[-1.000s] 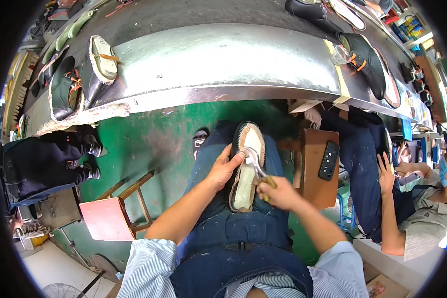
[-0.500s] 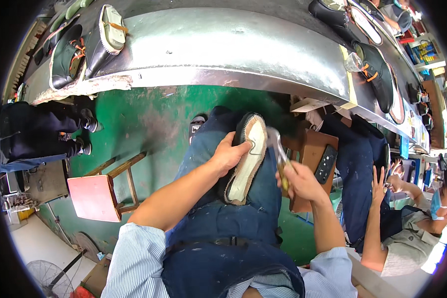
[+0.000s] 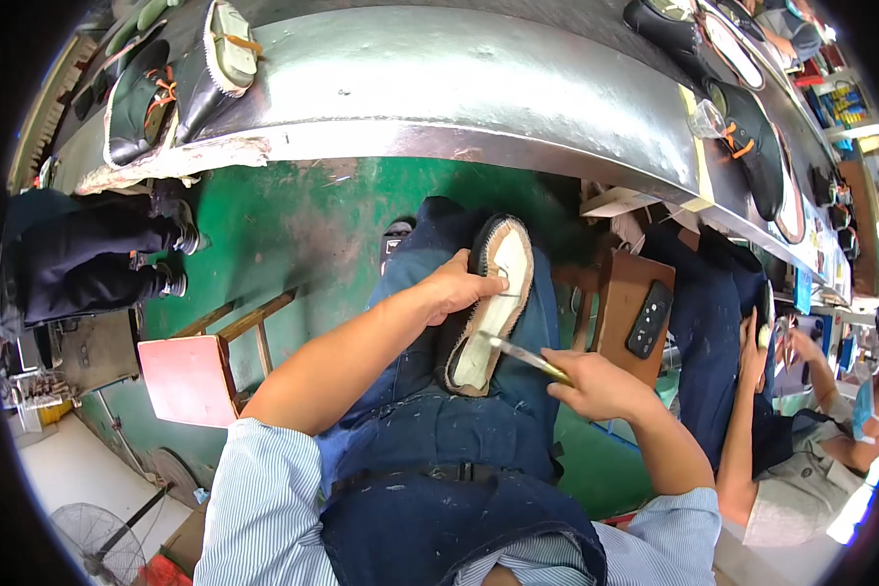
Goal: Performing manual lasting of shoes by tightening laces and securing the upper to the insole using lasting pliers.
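A dark shoe [image 3: 478,354] lies sole up across my thighs, its pale inner sole framed by a stitched, ragged edge. My left hand [image 3: 459,286] grips its left side, thumb pressed on the sole near a thin dark cord and fingers wrapped beneath. On the right, my right hand [image 3: 596,384] is closed round the yellowish handle of what looks like a hammer [image 3: 523,355]. The tool's metal end points left, over the heel half of the sole; whether it touches the sole I cannot tell.
A metal-topped bench [image 3: 391,83] runs across the far side, with more dark shoes [image 3: 145,103] at both ends. To the left stands a pink-topped stool [image 3: 188,379]. On the right are a brown seat [image 3: 623,311] with a black object [image 3: 649,319] and a seated co-worker [image 3: 801,469].
My right hand and the hammer have come nearer to me, from beside the toe to the heel half, and the tool now points left. My left hand still holds the shoe.
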Demonstrator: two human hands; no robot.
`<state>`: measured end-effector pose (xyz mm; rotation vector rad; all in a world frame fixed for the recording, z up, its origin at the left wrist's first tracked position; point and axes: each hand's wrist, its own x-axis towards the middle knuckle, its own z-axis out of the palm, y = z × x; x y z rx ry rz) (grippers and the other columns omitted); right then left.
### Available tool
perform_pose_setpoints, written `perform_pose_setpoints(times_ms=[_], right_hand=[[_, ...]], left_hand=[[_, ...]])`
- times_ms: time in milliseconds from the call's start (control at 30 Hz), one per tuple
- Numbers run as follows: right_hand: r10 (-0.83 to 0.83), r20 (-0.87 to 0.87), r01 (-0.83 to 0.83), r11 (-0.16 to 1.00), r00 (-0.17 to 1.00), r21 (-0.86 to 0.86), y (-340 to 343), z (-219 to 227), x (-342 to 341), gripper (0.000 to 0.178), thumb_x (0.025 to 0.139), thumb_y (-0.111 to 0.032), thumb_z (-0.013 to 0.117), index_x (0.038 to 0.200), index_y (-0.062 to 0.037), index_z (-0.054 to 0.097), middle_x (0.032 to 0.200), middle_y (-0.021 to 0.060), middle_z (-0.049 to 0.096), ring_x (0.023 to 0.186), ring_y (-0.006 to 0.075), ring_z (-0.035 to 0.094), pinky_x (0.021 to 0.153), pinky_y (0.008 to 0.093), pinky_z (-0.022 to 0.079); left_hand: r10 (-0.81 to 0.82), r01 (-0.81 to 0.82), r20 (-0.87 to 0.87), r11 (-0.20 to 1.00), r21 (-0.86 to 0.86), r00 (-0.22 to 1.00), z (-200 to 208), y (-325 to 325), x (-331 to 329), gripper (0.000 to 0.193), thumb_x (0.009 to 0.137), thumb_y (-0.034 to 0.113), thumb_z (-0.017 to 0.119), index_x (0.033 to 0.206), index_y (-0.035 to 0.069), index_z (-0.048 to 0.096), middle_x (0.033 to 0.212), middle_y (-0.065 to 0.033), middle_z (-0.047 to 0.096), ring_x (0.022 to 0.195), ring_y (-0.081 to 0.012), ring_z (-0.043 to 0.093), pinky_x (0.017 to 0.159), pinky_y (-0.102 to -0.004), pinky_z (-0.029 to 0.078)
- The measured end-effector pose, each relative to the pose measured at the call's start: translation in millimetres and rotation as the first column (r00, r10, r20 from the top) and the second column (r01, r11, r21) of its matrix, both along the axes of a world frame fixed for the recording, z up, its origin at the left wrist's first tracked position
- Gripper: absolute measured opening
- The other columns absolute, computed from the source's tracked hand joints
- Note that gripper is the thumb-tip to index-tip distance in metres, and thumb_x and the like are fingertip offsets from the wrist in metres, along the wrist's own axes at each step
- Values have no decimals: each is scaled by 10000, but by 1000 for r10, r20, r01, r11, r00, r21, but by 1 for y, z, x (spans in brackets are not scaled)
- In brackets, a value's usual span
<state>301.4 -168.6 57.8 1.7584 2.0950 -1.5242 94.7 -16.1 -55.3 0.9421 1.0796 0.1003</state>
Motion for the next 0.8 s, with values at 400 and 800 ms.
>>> perform_pose_setpoints(times_ms=[400, 800], right_hand=[[235, 388, -265, 964, 891, 24, 33, -2, -33, 281, 881, -221, 632, 1031, 16, 613, 913, 173, 683, 888, 369, 673, 760, 458, 539], [-237, -56, 244, 948, 970, 207, -37, -44, -3, 286, 859, -146, 662, 1109, -27, 590, 1000, 177, 635, 973, 371, 617, 814, 446, 507]], left_hand=[[46, -46, 11, 999, 3, 999, -2, -8, -1, 675, 832, 285, 766, 1322, -39, 433, 1258, -202, 595, 1130, -279, 605, 971, -379, 485], [-78, 31, 415, 993, 117, 906, -22, -36, -27, 1071, 830, 211, 751, 1568, 95, -16, 1577, -156, 218, 1465, -253, 192, 1198, -380, 162]])
